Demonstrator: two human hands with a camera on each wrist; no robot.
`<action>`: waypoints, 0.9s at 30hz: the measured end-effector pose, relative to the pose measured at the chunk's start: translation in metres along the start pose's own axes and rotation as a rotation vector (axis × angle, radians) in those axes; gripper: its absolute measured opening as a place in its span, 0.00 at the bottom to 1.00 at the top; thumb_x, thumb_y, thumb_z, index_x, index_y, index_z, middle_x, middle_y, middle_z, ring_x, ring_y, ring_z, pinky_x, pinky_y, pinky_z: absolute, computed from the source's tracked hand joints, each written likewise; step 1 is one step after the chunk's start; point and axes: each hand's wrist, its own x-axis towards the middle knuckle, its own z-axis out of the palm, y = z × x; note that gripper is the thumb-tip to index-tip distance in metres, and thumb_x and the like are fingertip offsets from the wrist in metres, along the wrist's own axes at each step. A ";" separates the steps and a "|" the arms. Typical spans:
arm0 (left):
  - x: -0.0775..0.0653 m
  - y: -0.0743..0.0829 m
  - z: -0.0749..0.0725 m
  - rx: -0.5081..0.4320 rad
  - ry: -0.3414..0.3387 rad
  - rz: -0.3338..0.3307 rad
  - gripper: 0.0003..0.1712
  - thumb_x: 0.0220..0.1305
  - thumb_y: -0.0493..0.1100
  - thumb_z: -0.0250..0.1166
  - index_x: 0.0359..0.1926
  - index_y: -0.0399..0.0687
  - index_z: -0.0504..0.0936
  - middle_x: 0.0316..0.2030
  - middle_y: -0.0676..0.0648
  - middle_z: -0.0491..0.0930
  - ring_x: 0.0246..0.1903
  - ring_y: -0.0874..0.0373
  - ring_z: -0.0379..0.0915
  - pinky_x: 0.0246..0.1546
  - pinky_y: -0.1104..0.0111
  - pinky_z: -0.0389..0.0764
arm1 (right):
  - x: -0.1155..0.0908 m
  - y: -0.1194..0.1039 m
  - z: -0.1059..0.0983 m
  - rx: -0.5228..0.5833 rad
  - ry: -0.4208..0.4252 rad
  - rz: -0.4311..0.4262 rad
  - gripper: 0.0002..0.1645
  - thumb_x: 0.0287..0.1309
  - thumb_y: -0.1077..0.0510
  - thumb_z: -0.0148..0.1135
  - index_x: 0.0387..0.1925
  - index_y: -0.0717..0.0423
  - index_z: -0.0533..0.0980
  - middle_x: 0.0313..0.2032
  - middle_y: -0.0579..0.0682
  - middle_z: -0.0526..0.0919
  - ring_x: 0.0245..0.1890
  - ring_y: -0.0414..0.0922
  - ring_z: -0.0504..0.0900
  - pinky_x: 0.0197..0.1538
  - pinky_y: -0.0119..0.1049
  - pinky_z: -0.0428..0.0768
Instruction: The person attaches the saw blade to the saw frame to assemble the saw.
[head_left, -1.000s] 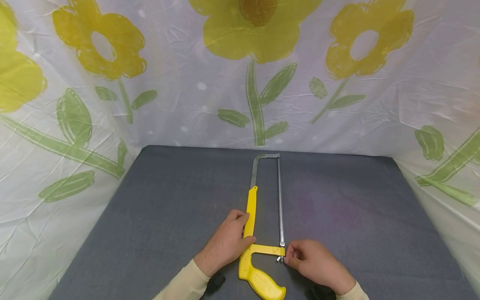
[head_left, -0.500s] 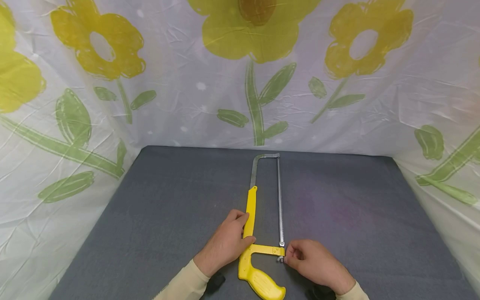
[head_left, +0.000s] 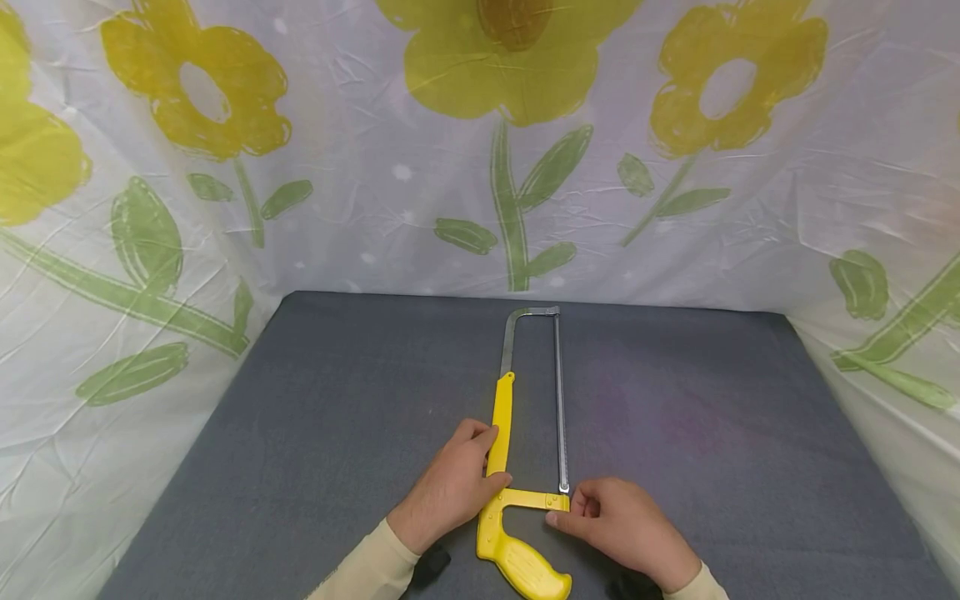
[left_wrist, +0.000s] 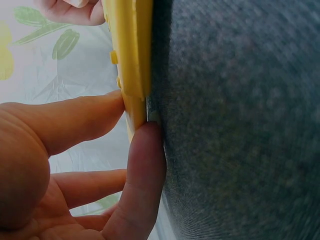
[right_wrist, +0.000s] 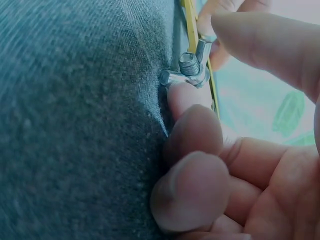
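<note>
A hacksaw with a yellow frame lies flat on the dark grey cloth, its pistol-shaped handle toward me and its silver blade side on the right. My left hand pinches the yellow frame between thumb and fingers, as the left wrist view confirms. At the lower end of the blade, my right hand has its thumb and index finger about a metal wing nut. A threaded bolt end sticks out of that nut. In the head view the right thumb hides the nut.
Grey cloth covers the table around the saw. A white sheet with yellow flowers hangs behind and at both sides. Dark straps show below the wrists.
My right thumb has moved left across the wing nut, which was visible beside the thumb tip before. My left hand and the hacksaw stay where they were.
</note>
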 end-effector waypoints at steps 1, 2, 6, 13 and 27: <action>0.000 0.000 0.000 0.002 0.001 0.003 0.39 0.62 0.49 0.72 0.71 0.40 0.71 0.59 0.47 0.70 0.38 0.65 0.71 0.33 0.74 0.75 | 0.000 0.000 0.000 -0.004 0.000 0.005 0.26 0.50 0.28 0.70 0.18 0.40 0.75 0.15 0.37 0.69 0.17 0.37 0.67 0.21 0.31 0.60; 0.000 0.000 0.000 0.004 0.002 0.006 0.39 0.62 0.49 0.72 0.71 0.40 0.71 0.59 0.47 0.70 0.38 0.65 0.71 0.33 0.74 0.75 | 0.000 -0.001 0.000 -0.006 -0.002 0.011 0.26 0.49 0.28 0.70 0.18 0.40 0.75 0.15 0.37 0.69 0.17 0.38 0.67 0.21 0.32 0.60; -0.001 0.000 0.000 0.008 0.001 0.010 0.39 0.62 0.49 0.72 0.71 0.40 0.71 0.59 0.46 0.70 0.37 0.65 0.71 0.33 0.74 0.74 | 0.000 -0.002 0.000 -0.011 -0.009 0.024 0.25 0.50 0.30 0.71 0.18 0.41 0.76 0.15 0.38 0.69 0.17 0.38 0.67 0.21 0.32 0.59; 0.000 0.000 0.000 0.003 -0.008 -0.011 0.40 0.62 0.50 0.72 0.71 0.41 0.71 0.59 0.47 0.70 0.38 0.65 0.71 0.34 0.74 0.75 | -0.001 -0.002 -0.001 -0.014 -0.002 -0.008 0.22 0.53 0.34 0.70 0.17 0.40 0.76 0.15 0.37 0.70 0.17 0.37 0.67 0.21 0.31 0.61; 0.001 0.001 0.000 0.000 0.000 -0.025 0.39 0.62 0.50 0.73 0.70 0.40 0.72 0.59 0.47 0.71 0.39 0.64 0.73 0.35 0.73 0.77 | -0.002 0.007 -0.005 0.035 0.006 -0.169 0.12 0.57 0.49 0.68 0.20 0.39 0.76 0.16 0.34 0.71 0.15 0.31 0.64 0.21 0.28 0.62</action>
